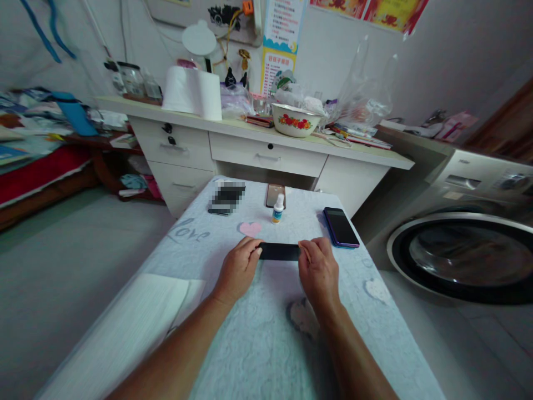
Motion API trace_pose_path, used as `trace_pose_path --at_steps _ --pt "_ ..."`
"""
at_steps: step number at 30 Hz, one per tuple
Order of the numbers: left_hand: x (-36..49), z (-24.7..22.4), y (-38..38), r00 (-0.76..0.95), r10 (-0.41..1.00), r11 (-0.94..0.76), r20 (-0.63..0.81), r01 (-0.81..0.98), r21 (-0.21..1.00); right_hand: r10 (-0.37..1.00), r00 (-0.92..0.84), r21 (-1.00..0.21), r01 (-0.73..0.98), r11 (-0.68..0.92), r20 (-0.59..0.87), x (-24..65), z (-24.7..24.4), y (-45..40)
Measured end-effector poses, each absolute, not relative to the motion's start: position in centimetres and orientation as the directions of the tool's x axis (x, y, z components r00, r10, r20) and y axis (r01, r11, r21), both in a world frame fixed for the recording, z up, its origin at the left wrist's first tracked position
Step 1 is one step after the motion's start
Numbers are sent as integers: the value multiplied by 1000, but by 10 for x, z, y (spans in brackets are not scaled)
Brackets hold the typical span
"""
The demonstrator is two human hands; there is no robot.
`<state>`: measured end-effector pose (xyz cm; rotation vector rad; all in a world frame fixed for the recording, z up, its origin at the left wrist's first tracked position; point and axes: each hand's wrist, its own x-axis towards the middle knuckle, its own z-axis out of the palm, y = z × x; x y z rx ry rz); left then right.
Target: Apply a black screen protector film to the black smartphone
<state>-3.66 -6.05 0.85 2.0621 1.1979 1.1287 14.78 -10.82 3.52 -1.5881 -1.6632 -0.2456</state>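
Note:
A flat black phone (278, 251) is held sideways above the cloth-covered table, stretched between both hands. My left hand (241, 264) grips its left end, thumb on the near face. Around the right end, the fingers of my right hand (319, 269) are curled closed. Just beyond the phone stands a small white spray bottle (277, 210) with a blue and yellow label. Behind the bottle lies a brownish phone or case (273, 194). Another dark phone (341, 226) rests to the right, on top of something with a blue edge. A blurred-out dark item (227, 197) lies at far left.
White paper sheets (125, 311) cover the table's left near side. Behind the table, a white desk (266, 145) carries a paper roll (192, 93), a flowered enamel bowl (296, 120) and plastic bags. A front-loading washing machine (470, 216) stands close on the right.

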Motion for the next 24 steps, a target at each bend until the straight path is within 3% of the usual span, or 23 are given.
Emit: trace_pose_path --at_steps 24 --pt "-32 13 -65 388 826 -543 409 353 762 798 -60 -393 846 359 600 112 34 -111"
